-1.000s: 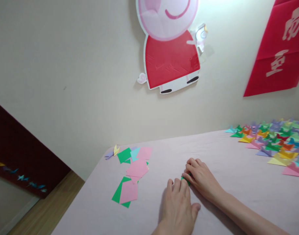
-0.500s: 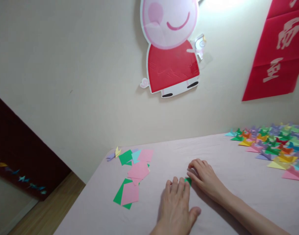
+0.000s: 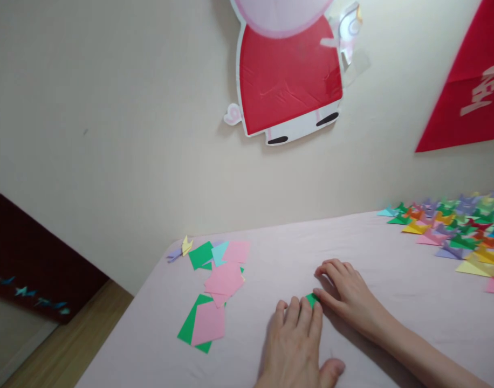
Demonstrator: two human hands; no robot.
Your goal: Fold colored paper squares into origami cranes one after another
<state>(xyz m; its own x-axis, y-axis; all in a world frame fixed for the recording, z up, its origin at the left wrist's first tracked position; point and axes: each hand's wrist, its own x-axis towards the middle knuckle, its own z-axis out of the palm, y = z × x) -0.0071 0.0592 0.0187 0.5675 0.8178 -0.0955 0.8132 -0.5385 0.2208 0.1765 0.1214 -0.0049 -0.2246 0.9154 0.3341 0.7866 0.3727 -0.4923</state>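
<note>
I am pressing a small green folded paper piece (image 3: 312, 299) flat on the pink-covered desk (image 3: 392, 302), between my left hand (image 3: 297, 342), lying open-palmed, and my right hand (image 3: 346, 293), fingers loosely curled over its edge. I am creasing; the next fold calls for clean alignment.

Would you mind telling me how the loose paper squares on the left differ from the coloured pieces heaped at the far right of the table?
The paper squares lie flat and unfolded; the folded paper pieces stand up in points. The squares are few, mostly pink and green; the folded pieces are many, in more colours. The squares lie nearer the left hand. Both rest on the pink table.
</note>
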